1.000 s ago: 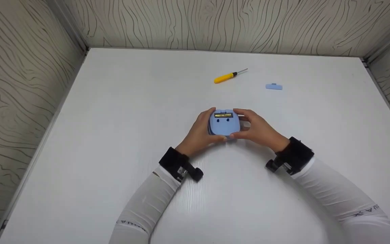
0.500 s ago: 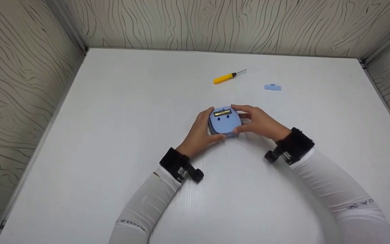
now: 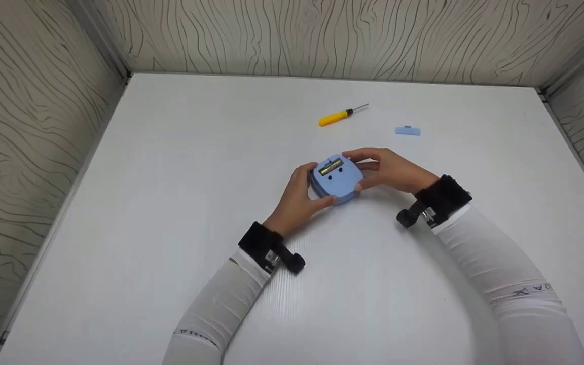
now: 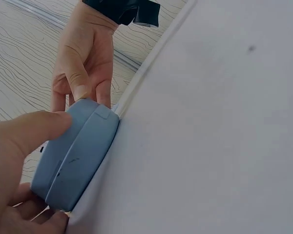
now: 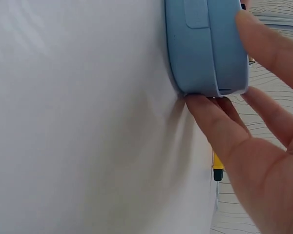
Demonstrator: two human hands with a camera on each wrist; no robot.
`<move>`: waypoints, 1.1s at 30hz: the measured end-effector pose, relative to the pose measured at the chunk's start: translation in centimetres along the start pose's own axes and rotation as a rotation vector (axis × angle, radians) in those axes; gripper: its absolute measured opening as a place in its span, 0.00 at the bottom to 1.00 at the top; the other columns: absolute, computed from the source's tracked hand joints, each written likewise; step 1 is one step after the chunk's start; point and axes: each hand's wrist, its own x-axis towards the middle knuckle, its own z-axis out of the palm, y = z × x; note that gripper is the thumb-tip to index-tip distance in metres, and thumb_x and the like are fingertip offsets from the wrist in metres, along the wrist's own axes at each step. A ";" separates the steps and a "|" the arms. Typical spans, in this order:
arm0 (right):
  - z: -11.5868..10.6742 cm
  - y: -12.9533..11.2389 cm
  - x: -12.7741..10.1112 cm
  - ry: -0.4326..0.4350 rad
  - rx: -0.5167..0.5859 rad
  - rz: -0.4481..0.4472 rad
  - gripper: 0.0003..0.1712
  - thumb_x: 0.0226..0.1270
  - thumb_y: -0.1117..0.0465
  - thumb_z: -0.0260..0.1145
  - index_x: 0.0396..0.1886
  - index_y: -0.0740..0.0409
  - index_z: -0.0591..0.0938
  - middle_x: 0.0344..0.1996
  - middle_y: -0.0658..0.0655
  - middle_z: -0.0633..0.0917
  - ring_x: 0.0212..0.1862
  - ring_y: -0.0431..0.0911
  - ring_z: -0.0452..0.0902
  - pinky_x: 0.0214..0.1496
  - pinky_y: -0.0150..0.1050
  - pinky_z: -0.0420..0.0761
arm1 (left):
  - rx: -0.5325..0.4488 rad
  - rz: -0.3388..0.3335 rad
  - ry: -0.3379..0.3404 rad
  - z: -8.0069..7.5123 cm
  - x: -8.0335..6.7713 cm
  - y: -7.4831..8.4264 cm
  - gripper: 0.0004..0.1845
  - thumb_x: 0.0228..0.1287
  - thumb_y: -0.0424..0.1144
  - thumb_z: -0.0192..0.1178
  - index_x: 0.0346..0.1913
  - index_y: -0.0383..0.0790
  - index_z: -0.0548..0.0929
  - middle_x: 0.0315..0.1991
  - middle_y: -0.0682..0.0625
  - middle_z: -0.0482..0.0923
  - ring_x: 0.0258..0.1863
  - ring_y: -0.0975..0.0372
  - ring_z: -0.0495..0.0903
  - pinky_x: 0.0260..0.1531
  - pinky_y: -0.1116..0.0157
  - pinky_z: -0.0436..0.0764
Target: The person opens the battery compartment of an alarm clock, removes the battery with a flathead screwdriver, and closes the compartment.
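A light blue, rounded-square device point(image 3: 345, 183) lies on the white table between both hands. In its upper face is an uncovered slot with one battery point(image 3: 330, 167) in it, and two small dark round spots sit beside the slot. My left hand point(image 3: 294, 205) grips the left side, its thumb at the near edge. From the right, my right hand point(image 3: 391, 170) holds the far corner and right side between fingers and thumb. The left wrist view shows a seam running round the device's side wall point(image 4: 83, 151). In the right wrist view, the fingertips point(image 5: 198, 102) reach its lower edge.
Beyond the hands lies a yellow-handled screwdriver point(image 3: 335, 118), its shaft pointing back and right. A small light blue cover point(image 3: 407, 131) with a tab rests to the right of it. Wood-patterned panels point(image 3: 322, 40) stand along the table's back and sides.
The device has turned counterclockwise, so its battery slot now slants up to the right. My right hand has moved away from me along with it, while the left has barely shifted.
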 end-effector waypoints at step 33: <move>-0.6 -0.2 0.2 0.028 -0.021 0.003 0.35 0.66 0.72 0.68 0.73 0.61 0.71 0.73 0.61 0.70 0.74 0.55 0.64 0.72 0.46 0.68 | -0.006 -0.008 0.172 1.5 0.1 0.0 0.43 0.61 0.41 0.74 0.75 0.36 0.64 0.71 0.42 0.66 0.72 0.57 0.66 0.71 0.67 0.65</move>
